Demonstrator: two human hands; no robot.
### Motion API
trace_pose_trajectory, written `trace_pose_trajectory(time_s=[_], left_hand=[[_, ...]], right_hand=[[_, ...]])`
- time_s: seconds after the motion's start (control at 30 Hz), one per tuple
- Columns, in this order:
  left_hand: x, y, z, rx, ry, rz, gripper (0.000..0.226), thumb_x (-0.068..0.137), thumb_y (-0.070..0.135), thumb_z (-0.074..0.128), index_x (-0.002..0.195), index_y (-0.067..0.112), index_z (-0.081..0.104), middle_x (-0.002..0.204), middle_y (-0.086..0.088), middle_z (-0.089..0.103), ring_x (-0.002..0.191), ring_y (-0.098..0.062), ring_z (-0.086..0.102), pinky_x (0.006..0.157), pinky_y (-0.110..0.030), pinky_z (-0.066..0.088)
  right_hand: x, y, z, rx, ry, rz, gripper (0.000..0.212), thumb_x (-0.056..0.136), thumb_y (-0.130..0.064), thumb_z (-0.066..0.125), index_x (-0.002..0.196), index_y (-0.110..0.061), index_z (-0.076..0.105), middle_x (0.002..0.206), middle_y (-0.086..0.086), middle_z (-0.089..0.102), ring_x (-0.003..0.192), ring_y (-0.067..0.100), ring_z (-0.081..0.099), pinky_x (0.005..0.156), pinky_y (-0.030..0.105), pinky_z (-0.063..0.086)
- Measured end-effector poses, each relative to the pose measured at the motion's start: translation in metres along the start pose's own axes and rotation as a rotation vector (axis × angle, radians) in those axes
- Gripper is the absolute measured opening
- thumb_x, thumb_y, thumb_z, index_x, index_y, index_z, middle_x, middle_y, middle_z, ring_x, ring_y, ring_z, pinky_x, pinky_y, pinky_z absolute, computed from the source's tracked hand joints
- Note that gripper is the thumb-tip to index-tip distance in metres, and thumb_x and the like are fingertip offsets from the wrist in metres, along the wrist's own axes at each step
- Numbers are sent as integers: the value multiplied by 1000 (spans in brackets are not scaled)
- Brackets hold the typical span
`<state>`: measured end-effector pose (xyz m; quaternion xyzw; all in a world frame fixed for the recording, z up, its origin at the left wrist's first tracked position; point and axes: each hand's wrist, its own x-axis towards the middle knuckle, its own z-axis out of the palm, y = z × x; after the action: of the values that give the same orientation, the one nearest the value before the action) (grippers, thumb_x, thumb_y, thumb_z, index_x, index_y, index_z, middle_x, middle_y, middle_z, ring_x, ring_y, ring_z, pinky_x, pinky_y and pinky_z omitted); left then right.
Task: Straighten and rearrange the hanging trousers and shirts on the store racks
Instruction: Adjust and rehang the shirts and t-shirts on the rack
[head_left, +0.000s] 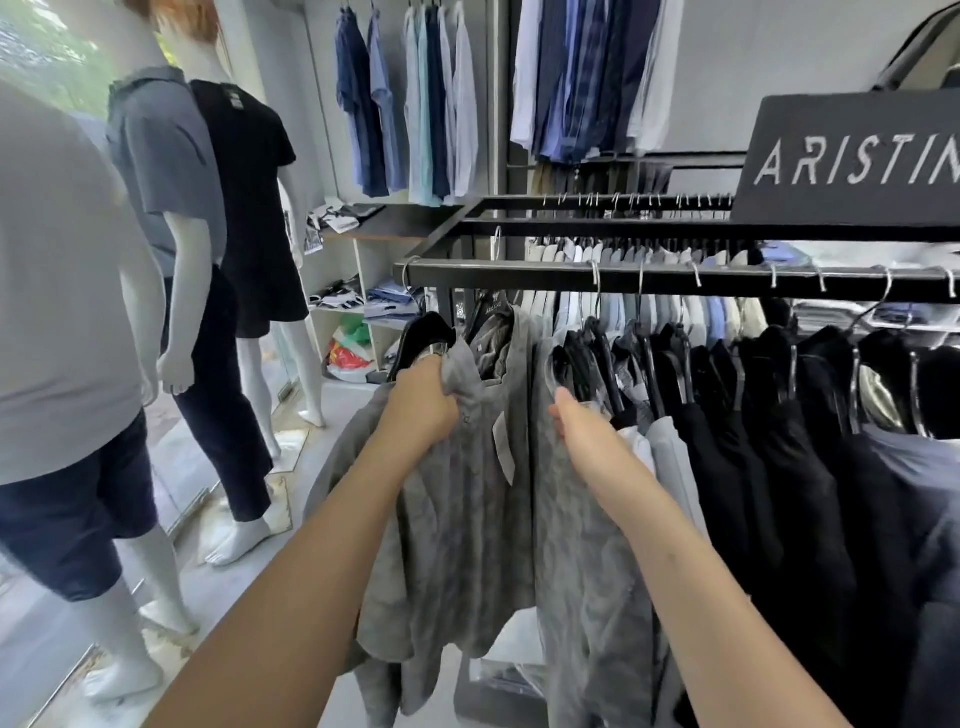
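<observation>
Nearest the camera, two bare forearms reach up to a grey patterned shirt (467, 499) hanging at the left end of the black rack rail (545, 274). The left hand (422, 410) has its fingers curled tight into a bunch of cloth near the shirt's collar, just below a black hanger (423, 332). The right hand (582, 423) lies against the edge of a second grey panel (582, 561), thumb up; whether its fingers pinch the cloth cannot be told, as they are hidden behind it. The step in hand looks like squaring this grey shirt on its hanger at the rail's end. The next move probably calls for easing the bunched cloth flat and sliding the hanger along the rail. To the right the dark garments (779, 426) hang packed close, leaving little room; to the left, past the rail's corner, there is open floor (322, 415) before the mannequins (208, 208), so spare room lies that way.
</observation>
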<state>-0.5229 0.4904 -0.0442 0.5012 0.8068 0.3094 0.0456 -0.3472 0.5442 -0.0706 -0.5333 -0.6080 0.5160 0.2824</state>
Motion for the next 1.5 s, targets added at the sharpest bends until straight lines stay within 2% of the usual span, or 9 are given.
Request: trace_pose_trajectory(time_s=[0.13,0.5,0.6,0.83,1.03,1.1,1.23,1.37,1.5], left_hand=[[-9,-12,30,-113,-32,-23,14,84,7,47,97,7,52,103,-14,60,98,-34,57,74,-31,43],[-133,-69,35,-110,110,-385,10,77,13,55,77,23,55,79,2,62,79,-24,58,61,-32,44],[-174,-68,17,-47,168,-450,20,76,8,56,86,25,60,85,4,64,82,-23,56,60,-29,41],[-258,-63,-31,171,254,-580,36,70,6,54,93,30,67,90,1,69,90,-30,60,81,-39,49],[-331,-77,-68,98,390,-660,42,68,-2,53,72,38,64,72,6,66,84,-25,62,68,-32,46],[-352,-80,-76,129,401,-689,38,69,-1,55,74,35,65,75,6,66,86,-24,62,71,-33,46],[-387,-78,-67,257,615,-801,36,73,-6,53,93,19,69,90,0,63,83,-14,50,61,-19,34],[-409,-85,-35,227,970,-819,32,81,0,51,107,12,65,108,-9,59,101,-23,55,84,-21,37],[-403,-78,-10,-32,795,-987,26,92,18,44,83,9,67,83,1,65,79,-15,59,74,-27,43]], right_hand=[[9,6,-3,40,3,47,51,71,-68,32,83,-32,66,127,-1,61,124,22,50,110,46,35],[10,10,-13,-138,-142,-43,54,79,-66,38,97,-28,73,120,-2,61,118,19,51,105,35,35],[-7,11,-16,-305,-157,-170,50,89,-59,39,123,-31,62,130,0,53,128,23,42,94,30,25],[-64,23,-1,-496,-490,-739,58,82,-39,74,135,-35,51,135,-13,53,125,11,49,89,21,34],[-114,43,48,-514,-922,-778,12,83,-42,73,89,-31,72,77,-16,67,73,2,59,59,14,40],[-131,53,69,-478,-960,-791,30,86,-42,70,74,-15,67,59,-8,52,57,8,46,51,20,33],[-172,71,104,-449,-1084,-787,39,87,-41,70,61,-13,62,50,-12,40,48,2,38,47,16,29],[-208,83,130,-410,-1160,-715,28,89,-37,68,68,-19,72,52,-13,53,49,-3,45,48,12,32],[-234,86,149,-367,-1151,-637,39,86,-37,69,82,2,70,72,12,68,67,14,55,64,29,43]])
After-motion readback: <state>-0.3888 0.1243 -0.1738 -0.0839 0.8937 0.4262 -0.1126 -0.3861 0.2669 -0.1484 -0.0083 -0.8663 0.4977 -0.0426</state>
